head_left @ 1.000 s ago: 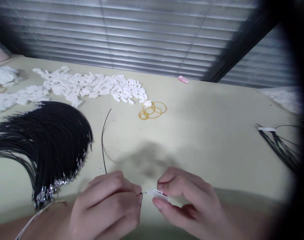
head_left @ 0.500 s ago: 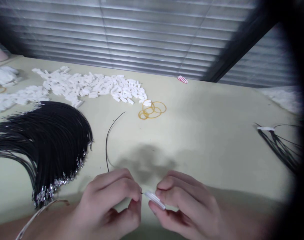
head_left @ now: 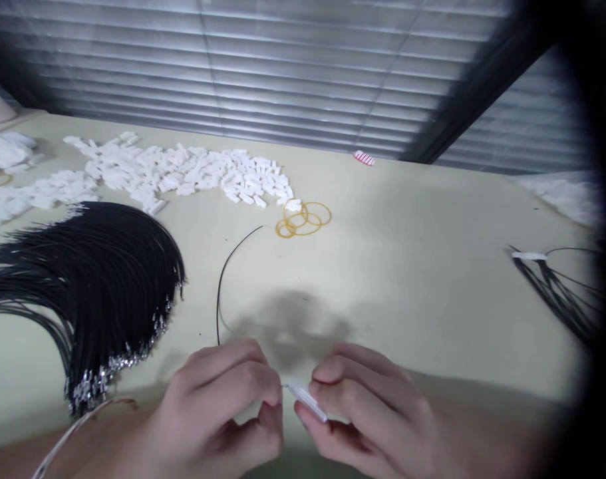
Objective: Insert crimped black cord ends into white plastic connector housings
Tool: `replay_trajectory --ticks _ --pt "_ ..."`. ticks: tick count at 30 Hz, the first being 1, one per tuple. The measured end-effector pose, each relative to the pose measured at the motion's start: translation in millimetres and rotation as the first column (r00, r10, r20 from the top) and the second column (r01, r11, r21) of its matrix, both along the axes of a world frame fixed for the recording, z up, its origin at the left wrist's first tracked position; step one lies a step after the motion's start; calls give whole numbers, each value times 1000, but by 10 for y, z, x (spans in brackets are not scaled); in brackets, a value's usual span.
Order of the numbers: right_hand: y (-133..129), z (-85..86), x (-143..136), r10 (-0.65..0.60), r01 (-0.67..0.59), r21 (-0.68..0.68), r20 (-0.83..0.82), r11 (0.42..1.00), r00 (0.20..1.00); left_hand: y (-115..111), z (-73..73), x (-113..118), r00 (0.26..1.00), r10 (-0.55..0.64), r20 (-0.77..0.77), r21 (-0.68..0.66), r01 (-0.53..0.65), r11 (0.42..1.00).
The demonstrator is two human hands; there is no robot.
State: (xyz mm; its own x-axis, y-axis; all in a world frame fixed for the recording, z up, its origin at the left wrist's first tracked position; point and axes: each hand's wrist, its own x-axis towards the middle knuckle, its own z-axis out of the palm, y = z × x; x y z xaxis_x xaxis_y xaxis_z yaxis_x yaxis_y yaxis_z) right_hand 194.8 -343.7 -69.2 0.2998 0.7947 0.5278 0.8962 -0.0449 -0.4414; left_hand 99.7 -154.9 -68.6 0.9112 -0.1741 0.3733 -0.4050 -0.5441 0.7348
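My left hand (head_left: 223, 406) is closed, thumb and forefinger pinching a thin black wire (head_left: 220, 286). The wire's free end curves up over the table behind that hand, and a short tip (head_left: 285, 386) pokes out between the fingers. Pinched in my right hand (head_left: 377, 406) is a small white plastic connector housing (head_left: 308, 401), slanting down to the right. The wire tip meets the housing's upper left end; whether it has entered a hole is too small to tell. A large bundle of black wires (head_left: 123, 273) with shiny metal ends lies to the left.
Many white connector housings (head_left: 183, 169) are heaped along the table's back left. Yellow rubber bands (head_left: 285, 229) lie near the middle. At the back edge sits a red-and-white striped piece (head_left: 364, 158). More black wires, gathered in a white housing (head_left: 529, 256), lie far right.
The wire's free end has swung slightly to the right. My right hand and the housing have shifted a touch to the left; both hands keep their grips.
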Motion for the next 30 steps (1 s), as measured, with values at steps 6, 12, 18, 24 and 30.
replay_trajectory --ticks 6,12,18,24,30 --pt "-2 -34 -18 -19 20 -5 33 1000 999 -8 4 -1 1000 4 16 31 -4 1000" --pt "-7 -18 -16 -11 10 5 118 1000 993 -24 4 19 999 15 45 63 -18 998" --pt "10 15 -1 20 -19 -7 152 1000 988 -24 -14 3 999 21 42 83 -25 996" --pt "24 19 8 26 -33 30 196 999 980 -19 -13 5 1000 -22 6 63 22 998" --pt "-55 -53 -20 81 -77 -29 180 997 980 -5 -18 8 995 -85 -52 2 85 996"
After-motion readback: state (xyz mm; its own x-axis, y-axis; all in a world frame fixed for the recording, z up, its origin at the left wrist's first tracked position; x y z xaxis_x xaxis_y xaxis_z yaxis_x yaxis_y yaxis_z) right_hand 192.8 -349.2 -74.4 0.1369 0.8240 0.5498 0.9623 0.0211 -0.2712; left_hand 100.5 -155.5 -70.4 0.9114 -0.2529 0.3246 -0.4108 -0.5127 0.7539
